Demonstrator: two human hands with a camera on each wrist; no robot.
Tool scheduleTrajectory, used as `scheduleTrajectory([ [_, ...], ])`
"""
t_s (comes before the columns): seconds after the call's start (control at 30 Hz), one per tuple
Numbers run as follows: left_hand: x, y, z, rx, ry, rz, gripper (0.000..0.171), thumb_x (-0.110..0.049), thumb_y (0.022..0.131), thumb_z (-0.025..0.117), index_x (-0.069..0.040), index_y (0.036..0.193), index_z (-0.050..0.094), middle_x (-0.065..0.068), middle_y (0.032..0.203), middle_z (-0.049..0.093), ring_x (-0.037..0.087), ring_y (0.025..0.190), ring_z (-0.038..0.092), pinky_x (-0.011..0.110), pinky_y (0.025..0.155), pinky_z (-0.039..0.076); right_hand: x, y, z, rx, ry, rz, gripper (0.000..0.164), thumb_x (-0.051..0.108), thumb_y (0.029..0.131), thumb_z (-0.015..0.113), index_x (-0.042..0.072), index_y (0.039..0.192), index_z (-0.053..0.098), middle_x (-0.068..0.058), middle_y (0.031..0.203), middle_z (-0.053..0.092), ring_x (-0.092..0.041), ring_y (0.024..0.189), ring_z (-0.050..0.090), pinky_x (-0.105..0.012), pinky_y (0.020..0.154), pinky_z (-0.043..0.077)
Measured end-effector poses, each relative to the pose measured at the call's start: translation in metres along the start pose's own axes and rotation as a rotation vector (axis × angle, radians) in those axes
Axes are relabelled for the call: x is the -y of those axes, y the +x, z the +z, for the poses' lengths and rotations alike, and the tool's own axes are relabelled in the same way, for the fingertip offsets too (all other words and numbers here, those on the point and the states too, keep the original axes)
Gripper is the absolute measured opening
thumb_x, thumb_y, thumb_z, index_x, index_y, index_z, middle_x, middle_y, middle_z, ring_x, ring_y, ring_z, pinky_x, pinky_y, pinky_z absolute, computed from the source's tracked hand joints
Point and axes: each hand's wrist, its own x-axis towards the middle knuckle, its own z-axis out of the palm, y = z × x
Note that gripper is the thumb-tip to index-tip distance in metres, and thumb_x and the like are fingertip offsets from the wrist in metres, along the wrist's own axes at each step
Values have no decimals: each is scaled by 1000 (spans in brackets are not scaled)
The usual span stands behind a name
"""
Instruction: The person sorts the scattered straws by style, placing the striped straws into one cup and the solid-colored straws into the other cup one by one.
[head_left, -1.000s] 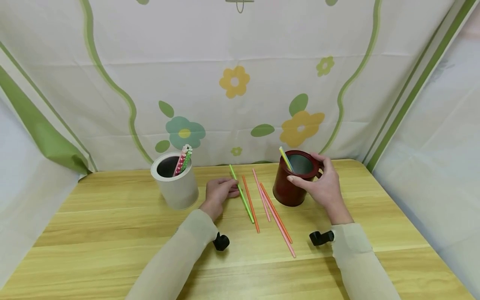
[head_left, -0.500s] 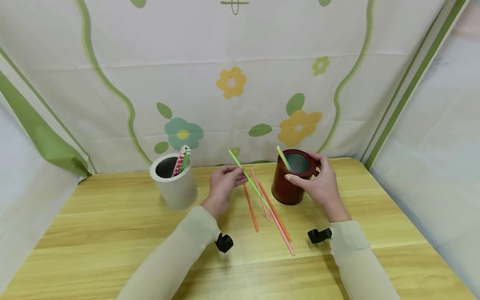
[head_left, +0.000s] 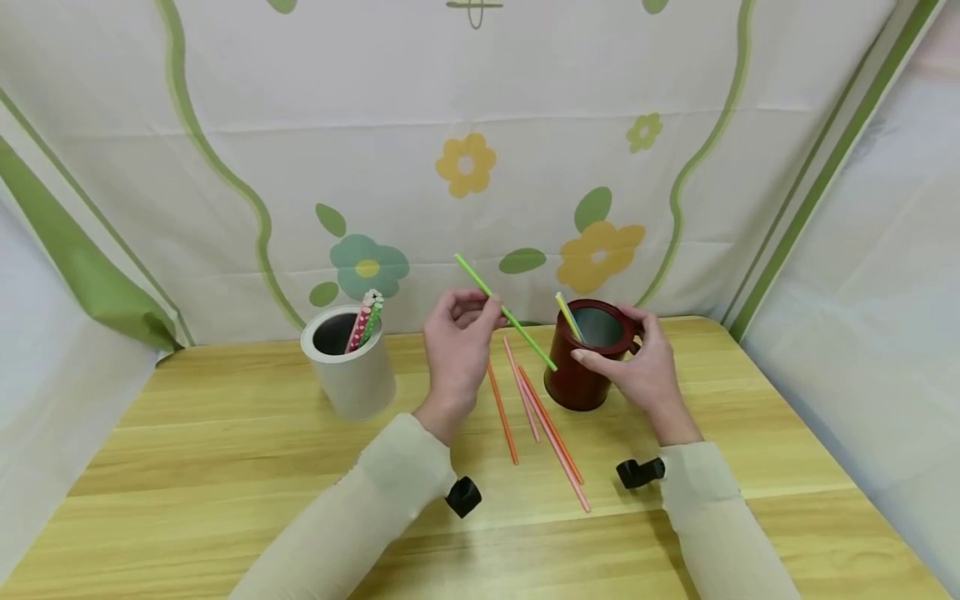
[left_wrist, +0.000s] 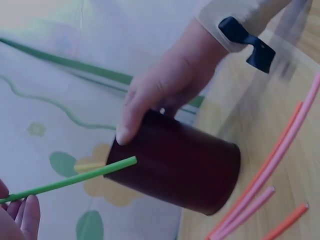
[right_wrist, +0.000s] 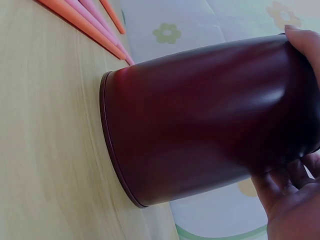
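My left hand [head_left: 457,346] pinches a plain green straw [head_left: 528,337] between thumb and fingers, lifted above the table. The straw slants down to the right, its lower end in front of the dark red mug [head_left: 572,382] in the head view. My right hand [head_left: 651,375] grips that mug near the rim, thumb at the front and fingers at the handle side. The mug stands upright, with yellow and blue straws [head_left: 567,315] leaning inside it. In the left wrist view the green straw's end [left_wrist: 127,162] overlaps the mug's side [left_wrist: 175,160]; whether they touch I cannot tell.
Several loose orange and pink straws [head_left: 551,433] lie on the wooden table [head_left: 225,483] between the hands. A white mug [head_left: 356,387] at the left holds dotted pink and green straws [head_left: 365,323]. A flowered curtain [head_left: 420,208] hangs behind.
My left hand has lifted the green straw off the table and moved it up and right, toward the red mug. The right hand has kept its grip on the mug.
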Motion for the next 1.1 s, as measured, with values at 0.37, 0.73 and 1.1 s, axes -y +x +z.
scheduleTrajectory([
  [0.37, -11, -5, 25, -37, -89, 118, 11, 4, 100, 71, 7, 109, 66, 15, 104, 71, 15, 93, 73, 33, 87, 69, -1, 0, 1, -9, -1, -3, 100, 32, 81, 96, 11, 161, 39, -6, 162, 49, -23, 142, 49, -40, 116, 49],
  [0.73, 5, -6, 37, -35, -29, 41, 11, 2, 98, 73, 6, 108, 69, 19, 106, 75, 25, 93, 77, 34, 85, 69, -1, 1, 2, -13, 1, -25, 99, 31, 81, 96, 10, 160, 40, -5, 162, 49, -22, 141, 50, -41, 116, 50],
  [1.1, 29, -2, 50, 75, 62, -66, 9, 1, 94, 78, 4, 102, 75, 19, 99, 80, 14, 81, 77, 30, 80, 69, -3, 2, 3, -27, -1, -36, 98, 29, 83, 95, 6, 159, 39, -9, 162, 49, -25, 142, 50, -47, 117, 49],
])
